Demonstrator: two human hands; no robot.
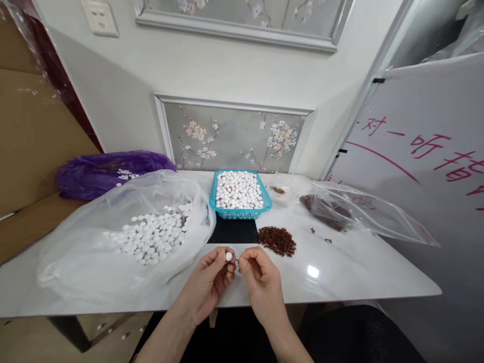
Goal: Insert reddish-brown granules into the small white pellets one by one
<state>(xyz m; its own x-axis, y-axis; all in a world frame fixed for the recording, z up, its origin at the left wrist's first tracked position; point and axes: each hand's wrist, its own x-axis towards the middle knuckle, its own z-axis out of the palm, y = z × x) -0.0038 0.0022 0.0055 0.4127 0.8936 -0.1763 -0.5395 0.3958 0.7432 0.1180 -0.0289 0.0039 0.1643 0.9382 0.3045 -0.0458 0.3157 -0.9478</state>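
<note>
My left hand point(209, 280) pinches a small white round bead point(229, 256) between thumb and fingers, just above the table's near edge. My right hand point(260, 280) is closed in a pinch right beside it, holding a tiny dark piece that touches or nearly touches the bead. A pile of reddish-brown bits point(277, 240) lies just beyond my right hand. To the left, a clear plastic bag point(94, 252) lies open with many white beads point(153, 234) in it. A blue basket point(264, 204) filled with white beads stands at the middle back.
A glossy white table point(340, 272) carries everything. A purple bag point(109, 171) sits at the back left. A clear bag with dark bits point(340, 209) lies at the right. A black mat point(234, 232) lies under the basket. A whiteboard with red writing point(427, 151) leans at right.
</note>
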